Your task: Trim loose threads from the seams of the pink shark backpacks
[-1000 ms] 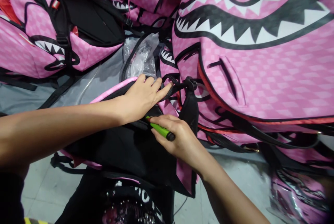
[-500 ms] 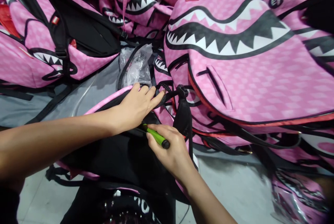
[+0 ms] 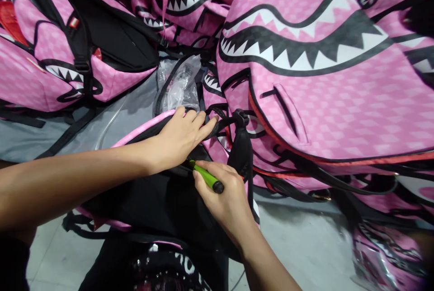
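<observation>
A pink backpack lies back-side up in front of me, its black back panel (image 3: 159,200) facing me. My left hand (image 3: 181,135) rests flat on its upper edge, fingers stretched toward the black top handle strap (image 3: 225,121). My right hand (image 3: 224,196) is closed round a green-handled tool (image 3: 206,178), whose tip points under my left hand at the black panel. A black shoulder strap (image 3: 242,153) runs down just right of the tool.
A large pink backpack with a shark-mouth print (image 3: 325,74) fills the right side. More of the same backpacks (image 3: 50,60) are piled at the left and back. A crumpled clear plastic bag (image 3: 179,83) lies between them on the grey table (image 3: 305,241).
The view has shifted slightly. Both hands stay in place on the backpack, the right one still holding the green tool.
</observation>
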A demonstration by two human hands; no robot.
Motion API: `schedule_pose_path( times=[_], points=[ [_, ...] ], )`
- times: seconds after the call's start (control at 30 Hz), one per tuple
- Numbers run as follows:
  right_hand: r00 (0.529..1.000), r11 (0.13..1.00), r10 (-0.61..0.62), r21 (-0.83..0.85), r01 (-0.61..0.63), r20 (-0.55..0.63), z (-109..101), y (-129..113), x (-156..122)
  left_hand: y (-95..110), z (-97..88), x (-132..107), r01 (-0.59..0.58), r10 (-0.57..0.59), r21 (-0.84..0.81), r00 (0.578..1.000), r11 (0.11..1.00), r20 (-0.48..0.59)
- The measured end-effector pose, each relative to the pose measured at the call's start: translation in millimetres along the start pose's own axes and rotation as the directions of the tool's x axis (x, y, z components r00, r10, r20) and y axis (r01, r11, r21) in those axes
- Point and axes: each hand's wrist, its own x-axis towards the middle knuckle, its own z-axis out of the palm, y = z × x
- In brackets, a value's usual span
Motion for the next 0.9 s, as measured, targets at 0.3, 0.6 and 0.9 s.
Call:
schedule_pose_path(
  times=[0.3,0.6,0.9],
  points=[
    [0.995,0.999,-0.048,-0.019,0.05,0.088,-11.1,1.9,2.9,0.7,0.5,0.0,-0.005,0.005,0.003,0.999,1.0,-0.035],
    [0.992,0.993,-0.101,-0.057,0.105,0.075,-11.5,-0.7,3.8,0.3,-0.9,0.7,0.003,-0.003,0.003,1.0,1.0,0.002],
    [0.994,0.995,-0.072,-0.064,0.078,0.084,-10.8,0.5,3.3,-0.2,-1.9,-0.3,-0.001,0.001,-0.008,1.0,1.0,-0.001]
  ],
)
